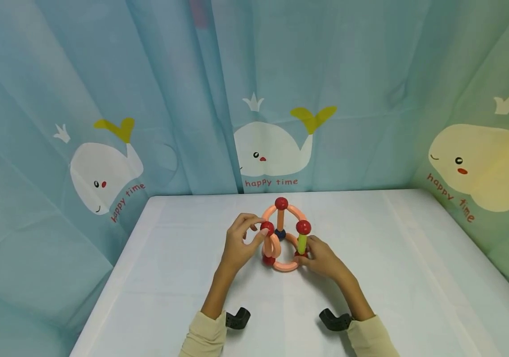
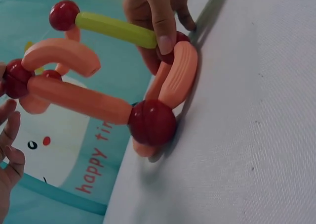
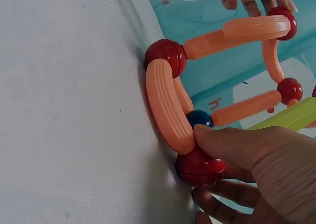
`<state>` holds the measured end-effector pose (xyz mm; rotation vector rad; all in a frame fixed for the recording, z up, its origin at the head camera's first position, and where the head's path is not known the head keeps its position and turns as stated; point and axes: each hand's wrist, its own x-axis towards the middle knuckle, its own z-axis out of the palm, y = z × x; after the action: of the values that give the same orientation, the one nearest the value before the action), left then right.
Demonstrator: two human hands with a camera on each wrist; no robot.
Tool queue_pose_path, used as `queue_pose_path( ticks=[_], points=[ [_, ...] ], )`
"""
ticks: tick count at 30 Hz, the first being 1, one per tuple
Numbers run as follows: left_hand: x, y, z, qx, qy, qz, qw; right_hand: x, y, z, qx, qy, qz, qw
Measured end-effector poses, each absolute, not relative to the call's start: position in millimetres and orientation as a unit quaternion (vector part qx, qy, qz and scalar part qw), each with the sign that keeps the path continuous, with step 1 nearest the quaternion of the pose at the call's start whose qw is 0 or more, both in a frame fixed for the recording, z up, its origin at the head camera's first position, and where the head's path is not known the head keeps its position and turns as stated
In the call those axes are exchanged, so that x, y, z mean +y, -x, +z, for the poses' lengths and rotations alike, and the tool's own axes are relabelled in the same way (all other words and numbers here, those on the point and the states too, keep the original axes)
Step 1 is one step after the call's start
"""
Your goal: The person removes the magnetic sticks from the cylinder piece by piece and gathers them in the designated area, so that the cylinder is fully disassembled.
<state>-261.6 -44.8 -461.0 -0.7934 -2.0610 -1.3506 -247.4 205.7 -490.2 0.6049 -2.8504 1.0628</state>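
Observation:
A frame of magnetic balls and rods (image 1: pixel 286 267) stands on the white table. My left hand (image 1: pixel 238 244) pinches the red ball (image 1: pixel 267 228) at its upper left between thumb and fingers. From that ball a curved orange rod (image 2: pixel 64 55) reaches out with its far end free. My right hand (image 1: pixel 322 257) grips the lower right red ball (image 3: pixel 201 167), thumb on one side and fingers beneath. Above that ball rises a yellow-green rod (image 1: pixel 302 244), topped by another red ball (image 1: pixel 303 227). A dark blue ball (image 1: pixel 280 234) sits at the base's back.
The white table (image 1: pixel 169 277) reaches back to a blue curtain (image 1: pixel 183 99) printed with whales. Black wrist mounts (image 1: pixel 238 319) project inward from both wrists, low over the table.

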Motion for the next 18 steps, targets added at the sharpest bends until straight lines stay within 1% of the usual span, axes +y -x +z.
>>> queue_pose_path(
  ticks=[7,11,14,18],
  points=[
    [-43,259,-458,-0.748,0.342,-0.51,0.251,214,256,-497,-0.902,-0.21,0.378,0.006],
    [-40,257,-457,-0.743,0.367,-0.506,0.239,219,264,-498,-0.896,-0.236,0.376,0.004],
    [-38,255,-456,-0.747,0.378,-0.498,0.227,222,270,-497,-0.892,-0.251,0.376,-0.006],
    [-34,251,-454,-0.751,0.393,-0.483,0.218,223,276,-493,-0.889,-0.241,0.388,-0.032]
  ],
)
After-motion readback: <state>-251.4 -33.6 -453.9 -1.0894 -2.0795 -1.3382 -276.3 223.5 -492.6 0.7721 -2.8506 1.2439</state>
